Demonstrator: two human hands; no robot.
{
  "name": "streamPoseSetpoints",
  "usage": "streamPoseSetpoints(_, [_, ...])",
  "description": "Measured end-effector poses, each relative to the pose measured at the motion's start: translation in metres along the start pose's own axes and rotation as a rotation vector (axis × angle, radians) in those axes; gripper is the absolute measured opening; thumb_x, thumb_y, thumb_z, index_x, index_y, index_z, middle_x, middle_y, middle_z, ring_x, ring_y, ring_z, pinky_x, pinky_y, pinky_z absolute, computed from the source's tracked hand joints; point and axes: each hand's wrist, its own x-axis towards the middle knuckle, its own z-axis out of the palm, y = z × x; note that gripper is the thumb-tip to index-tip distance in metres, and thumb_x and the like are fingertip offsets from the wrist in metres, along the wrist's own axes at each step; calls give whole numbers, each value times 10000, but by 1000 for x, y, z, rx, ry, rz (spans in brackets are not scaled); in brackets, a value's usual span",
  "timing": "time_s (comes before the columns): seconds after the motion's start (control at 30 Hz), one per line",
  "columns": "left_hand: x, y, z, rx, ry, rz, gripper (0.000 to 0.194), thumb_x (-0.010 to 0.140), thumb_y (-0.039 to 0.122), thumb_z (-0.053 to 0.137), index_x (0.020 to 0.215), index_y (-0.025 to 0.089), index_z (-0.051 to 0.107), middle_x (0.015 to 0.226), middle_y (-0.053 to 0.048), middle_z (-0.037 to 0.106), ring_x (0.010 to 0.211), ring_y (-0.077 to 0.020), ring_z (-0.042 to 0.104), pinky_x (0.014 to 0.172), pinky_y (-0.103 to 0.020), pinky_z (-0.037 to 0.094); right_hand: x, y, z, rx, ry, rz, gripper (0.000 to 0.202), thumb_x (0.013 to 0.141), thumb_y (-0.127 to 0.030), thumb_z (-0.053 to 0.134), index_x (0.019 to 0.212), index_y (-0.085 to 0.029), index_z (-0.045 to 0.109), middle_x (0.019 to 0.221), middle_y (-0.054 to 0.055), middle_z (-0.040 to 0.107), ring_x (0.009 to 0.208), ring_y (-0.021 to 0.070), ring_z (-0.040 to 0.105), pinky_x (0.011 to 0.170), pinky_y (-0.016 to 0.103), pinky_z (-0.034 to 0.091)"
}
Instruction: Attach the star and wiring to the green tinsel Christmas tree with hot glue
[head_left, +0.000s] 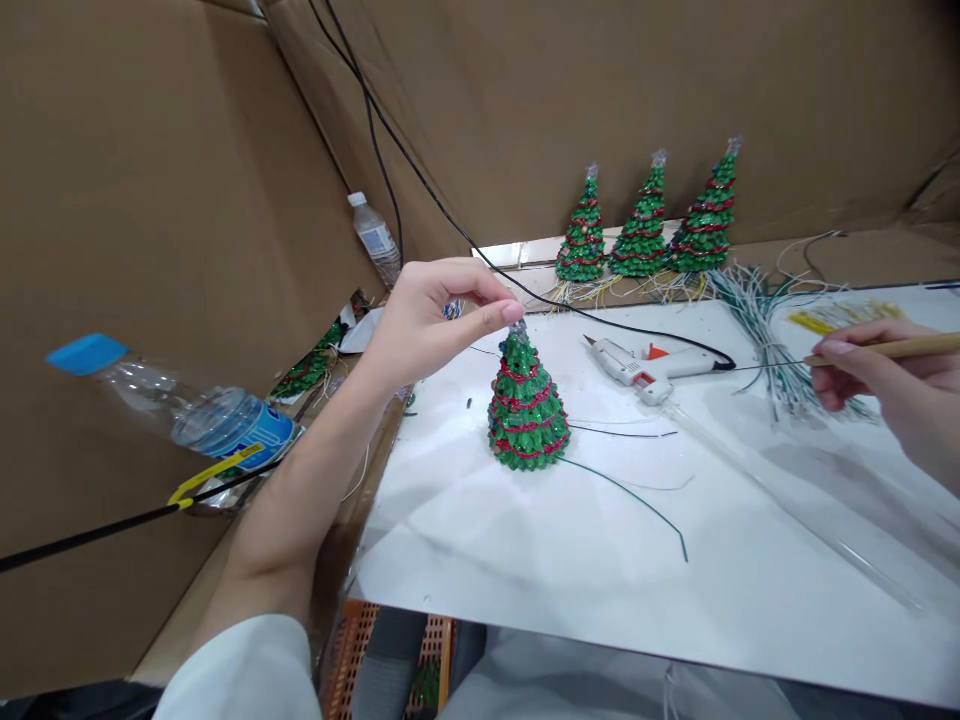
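A small green Christmas tree (527, 410) with red garlands stands upright on the white board (570, 580), thin wires trailing from its base to the right. My left hand (442, 315) pinches the clear star at its top between thumb and fingers. At the right, my right hand (885, 375) is closed around a thin tool with a wooden handle (926, 346); its fine metal tip points left. Between the tree and that hand lies a white glue gun (637, 365) with a long clear glue stick (795, 510) in it.
Three similar trees (641, 230) stand along the back cardboard wall. Bundled green and white wires (765, 340) lie at right. A black cable (442, 205) crosses to the glue gun. Two bottles (232, 425) (375, 238) are at left, and an orange basket (349, 655) sits below the board.
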Motion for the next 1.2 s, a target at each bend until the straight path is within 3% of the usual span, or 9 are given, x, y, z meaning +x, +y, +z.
streamPoseSetpoints(0.23, [-2,8,-2,85,-49,-22,38,754,264,675,774,241,699,833,-18,686,795,-175,639,731,-301,537,-1,-2,1,-27,12,-5,240,666,-400,678,684,-179,584,578,-1,544,480,111,508,428,239,416])
streamPoseSetpoints(0.47, [-3,5,-6,49,-107,1,75,750,232,709,825,224,710,851,-24,705,807,-161,655,740,-276,548,-1,0,0,-39,3,-11,232,673,-401,676,691,-187,589,564,-2,541,473,118,500,421,248,414])
streamPoseSetpoints(0.8, [-2,7,-4,173,-27,40,29,758,256,720,745,235,706,750,-2,697,708,-141,645,657,-262,528,1,6,0,-7,7,-9,205,683,-366,681,704,-178,601,577,-3,544,467,121,508,414,254,424])
streamPoseSetpoints(1.0, [-2,5,-3,151,-6,66,50,756,265,734,734,230,706,732,-8,691,667,-136,630,610,-278,506,1,10,0,52,7,-9,98,705,-264,592,708,-174,630,617,9,570,468,121,521,415,259,433])
streamPoseSetpoints(1.2, [-3,6,-1,140,16,61,52,744,246,742,713,237,701,700,0,680,646,-142,621,582,-294,497,-4,0,0,-110,8,-30,139,702,-338,617,738,-204,603,552,-8,561,460,120,505,448,251,407])
